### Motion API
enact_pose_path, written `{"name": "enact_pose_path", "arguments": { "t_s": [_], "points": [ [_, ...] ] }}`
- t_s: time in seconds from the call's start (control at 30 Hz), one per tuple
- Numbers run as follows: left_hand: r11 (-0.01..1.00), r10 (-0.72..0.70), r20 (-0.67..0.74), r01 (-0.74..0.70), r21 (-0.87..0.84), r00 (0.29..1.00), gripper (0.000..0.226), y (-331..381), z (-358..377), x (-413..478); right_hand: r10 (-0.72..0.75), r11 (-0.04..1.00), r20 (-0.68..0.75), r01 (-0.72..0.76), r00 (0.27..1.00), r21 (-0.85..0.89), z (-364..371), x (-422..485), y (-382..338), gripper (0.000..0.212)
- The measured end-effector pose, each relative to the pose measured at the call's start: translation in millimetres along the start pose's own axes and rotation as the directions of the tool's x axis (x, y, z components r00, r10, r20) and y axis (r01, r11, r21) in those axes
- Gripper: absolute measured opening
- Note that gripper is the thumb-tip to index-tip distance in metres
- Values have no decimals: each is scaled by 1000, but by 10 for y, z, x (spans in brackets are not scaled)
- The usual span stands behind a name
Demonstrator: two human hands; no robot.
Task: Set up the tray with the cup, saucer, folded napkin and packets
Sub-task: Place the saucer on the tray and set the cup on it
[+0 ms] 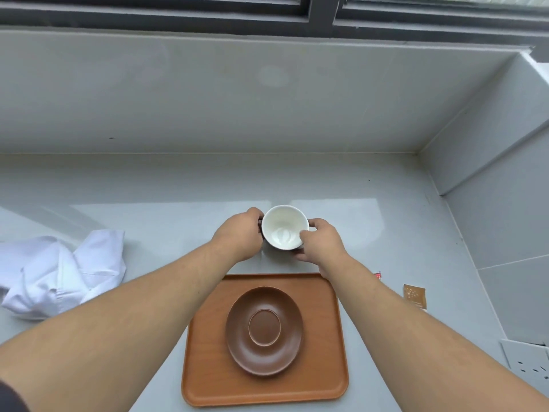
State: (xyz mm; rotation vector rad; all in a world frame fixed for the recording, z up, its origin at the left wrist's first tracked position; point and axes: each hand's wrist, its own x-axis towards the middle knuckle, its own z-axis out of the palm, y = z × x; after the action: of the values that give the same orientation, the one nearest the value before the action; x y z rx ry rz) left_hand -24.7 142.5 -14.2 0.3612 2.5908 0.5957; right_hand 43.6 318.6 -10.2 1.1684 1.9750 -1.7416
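Observation:
An orange-brown tray (205, 367) lies on the grey counter close to me, with a brown saucer (240, 346) resting in its middle. Just beyond the tray's far edge is a cup (283, 226), white inside and dark outside. My left hand (237, 236) grips its left side and my right hand (319, 242) grips its right side, thumb over the rim. A crumpled white cloth napkin (59, 275) lies to the left. A brown packet (415, 295) lies to the right, and a red-and-white packet (377, 275) peeks out beside my right forearm.
A grey wall runs behind the counter under a dark window frame. A tiled side wall closes off the right. A white power socket (525, 364) sits at the lower right edge.

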Motion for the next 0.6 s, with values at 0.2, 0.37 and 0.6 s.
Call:
{"name": "enact_pose_path", "arguments": {
  "t_s": [0.2, 0.37, 0.6],
  "points": [
    [999, 33, 21, -33, 2, 999, 25, -153, -195, -276, -80, 990, -30, 76, 996, -121, 35, -290, -23, 29],
    [990, 78, 125, -92, 109, 989, 19, -344, -343, -673, -99, 958, 45, 107, 994, -265, -11, -705, 59, 26],
    [985, 104, 234, -132, 108, 967, 14, -619, -155, -1206, -95, 898, 97, 128, 991, -422, 68, -1093, 421, 20]
  ]
}}
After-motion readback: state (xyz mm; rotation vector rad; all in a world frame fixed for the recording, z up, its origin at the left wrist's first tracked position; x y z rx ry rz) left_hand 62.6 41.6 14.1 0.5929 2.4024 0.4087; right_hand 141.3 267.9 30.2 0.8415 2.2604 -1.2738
